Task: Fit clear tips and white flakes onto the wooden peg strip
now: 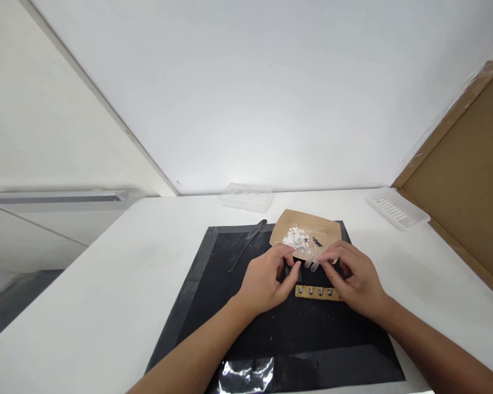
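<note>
My right hand (355, 276) has its thumb and forefinger pinched on small clear plastic pieces with rounded ends (312, 265), just at the front rim of a brown paper tray (306, 220). My left hand (267, 278) is opposite, thumb and forefinger apart, with nothing clearly held between them. In the tray lies a heap of small white bits (296, 239), beside a small dark scrap (316, 242). Below the fingers, a tan strip with several small metal posts (315, 292) rests on the black mat (296, 334); my right hand covers its right end.
Black tweezers (248, 244) lie on the mat left of the tray. A clear plastic case (246, 197) stands near the wall. At the right, a translucent box (398, 209) holding white strips sits by a cardboard panel (464, 180). The white table (107, 295) surrounds the mat.
</note>
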Motion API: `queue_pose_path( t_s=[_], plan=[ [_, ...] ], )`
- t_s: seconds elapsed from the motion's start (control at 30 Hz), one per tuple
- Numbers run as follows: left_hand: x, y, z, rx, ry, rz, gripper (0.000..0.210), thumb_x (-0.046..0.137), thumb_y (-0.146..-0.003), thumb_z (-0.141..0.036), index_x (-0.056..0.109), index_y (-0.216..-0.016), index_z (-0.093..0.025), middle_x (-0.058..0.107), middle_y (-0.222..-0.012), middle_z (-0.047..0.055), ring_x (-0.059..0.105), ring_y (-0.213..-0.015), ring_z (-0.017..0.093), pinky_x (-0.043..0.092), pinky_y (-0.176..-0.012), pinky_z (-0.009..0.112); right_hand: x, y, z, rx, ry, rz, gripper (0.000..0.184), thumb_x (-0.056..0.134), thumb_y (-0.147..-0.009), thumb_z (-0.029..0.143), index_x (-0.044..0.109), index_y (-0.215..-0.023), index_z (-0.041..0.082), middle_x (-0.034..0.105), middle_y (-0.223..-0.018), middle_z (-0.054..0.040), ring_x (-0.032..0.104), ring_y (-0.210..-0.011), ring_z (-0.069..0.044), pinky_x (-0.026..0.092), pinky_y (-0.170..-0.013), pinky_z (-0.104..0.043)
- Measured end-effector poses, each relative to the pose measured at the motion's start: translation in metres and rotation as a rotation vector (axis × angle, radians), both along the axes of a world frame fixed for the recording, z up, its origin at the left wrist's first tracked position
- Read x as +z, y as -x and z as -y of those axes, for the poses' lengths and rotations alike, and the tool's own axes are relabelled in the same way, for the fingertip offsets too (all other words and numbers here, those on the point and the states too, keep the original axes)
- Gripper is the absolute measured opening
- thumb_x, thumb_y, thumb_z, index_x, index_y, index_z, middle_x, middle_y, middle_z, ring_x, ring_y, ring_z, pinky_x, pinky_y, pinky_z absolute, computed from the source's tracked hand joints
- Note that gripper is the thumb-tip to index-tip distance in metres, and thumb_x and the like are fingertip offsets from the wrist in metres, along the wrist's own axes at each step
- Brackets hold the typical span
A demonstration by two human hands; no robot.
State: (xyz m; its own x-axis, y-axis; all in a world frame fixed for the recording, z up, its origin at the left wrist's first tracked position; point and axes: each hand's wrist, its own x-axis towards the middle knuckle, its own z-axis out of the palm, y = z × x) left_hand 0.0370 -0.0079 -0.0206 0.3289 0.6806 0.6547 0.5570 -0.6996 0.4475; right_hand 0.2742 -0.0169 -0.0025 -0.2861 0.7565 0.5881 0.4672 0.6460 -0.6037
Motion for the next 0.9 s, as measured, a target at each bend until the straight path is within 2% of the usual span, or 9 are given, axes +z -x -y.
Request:
queue_pose_path(
  t_s=[0.07, 0.13, 0.23, 0.47, 0.7, 0.9],
  plan=[
    [0.0002, 0.0001, 0.0007, -0.054, -0.073, -0.015, 0.032, 0.065, -0.097, -0.018, 0.055, -0.128, -0.019, 0.07, -0.094, 0.001, 0.058, -0.059, 0.009, 0.049, -0.058, 0.022, 0.0005, 0.0, 0.0008, 0.01, 0.042, -0.014, 0.01, 0.064, -0.103, 0.021, 0.072, -0.104, 0.025, 0.071, -0.094, -0.0019, 0.067, -0.08, -0.016, 0.057, -0.073, -0.029],
    [0.0014, -0.0003, 0.0015, -0.082, -0.153, -0.063, 0.037, 0.066, -0.096, -0.016, 0.057, -0.132, -0.02, 0.07, -0.099, 0.005, 0.065, -0.071, 0.013, 0.054, -0.063, 0.023, 0.0011, 0.0001, 0.0016, 0.029, 0.074, -0.021, 0.011, 0.064, -0.104, 0.023, 0.073, -0.111, 0.026, 0.072, -0.096, -0.002, 0.066, -0.078, -0.016, 0.057, -0.072, -0.029],
    [0.0033, -0.0011, 0.0017, -0.104, -0.2, -0.102, 0.039, 0.069, -0.095, -0.012, 0.061, -0.133, -0.019, 0.072, -0.101, 0.007, 0.071, -0.087, 0.017, 0.061, -0.074, 0.027, 0.0022, 0.0004, 0.0022, 0.055, 0.103, -0.006, 0.018, 0.063, -0.105, 0.024, 0.072, -0.12, 0.027, 0.072, -0.099, -0.0028, 0.067, -0.079, -0.017, 0.059, -0.076, -0.031],
    [0.0027, 0.0008, -0.0005, -0.159, -0.227, -0.065, 0.036, 0.072, -0.095, -0.009, 0.067, -0.13, -0.017, 0.077, -0.111, 0.009, 0.076, -0.103, 0.018, 0.066, -0.092, 0.03, 0.0041, 0.0008, 0.0019, 0.06, 0.111, 0.039, 0.021, 0.058, -0.108, 0.025, 0.073, -0.122, 0.028, 0.072, -0.108, -0.0057, 0.07, -0.092, -0.019, 0.061, -0.086, -0.035],
    [0.004, 0.0001, -0.0006, -0.195, -0.216, -0.036, 0.028, 0.07, -0.099, -0.011, 0.07, -0.126, -0.016, 0.078, -0.109, 0.007, 0.077, -0.1, 0.016, 0.067, -0.09, 0.027, 0.0033, 0.0001, 0.0029, 0.046, 0.1, 0.041, 0.02, 0.058, -0.108, 0.026, 0.075, -0.119, 0.027, 0.072, -0.11, -0.0069, 0.071, -0.094, -0.02, 0.062, -0.088, -0.036],
    [0.0043, 0.0001, 0.0012, -0.175, -0.205, -0.034, 0.026, 0.068, -0.099, -0.012, 0.071, -0.124, -0.018, 0.076, -0.098, 0.007, 0.075, -0.089, 0.016, 0.065, -0.077, 0.025, 0.0037, 0.0016, 0.0031, 0.054, 0.076, 0.032, 0.018, 0.06, -0.106, 0.024, 0.074, -0.117, 0.026, 0.073, -0.107, -0.0061, 0.07, -0.083, -0.018, 0.061, -0.071, -0.032]
  ],
)
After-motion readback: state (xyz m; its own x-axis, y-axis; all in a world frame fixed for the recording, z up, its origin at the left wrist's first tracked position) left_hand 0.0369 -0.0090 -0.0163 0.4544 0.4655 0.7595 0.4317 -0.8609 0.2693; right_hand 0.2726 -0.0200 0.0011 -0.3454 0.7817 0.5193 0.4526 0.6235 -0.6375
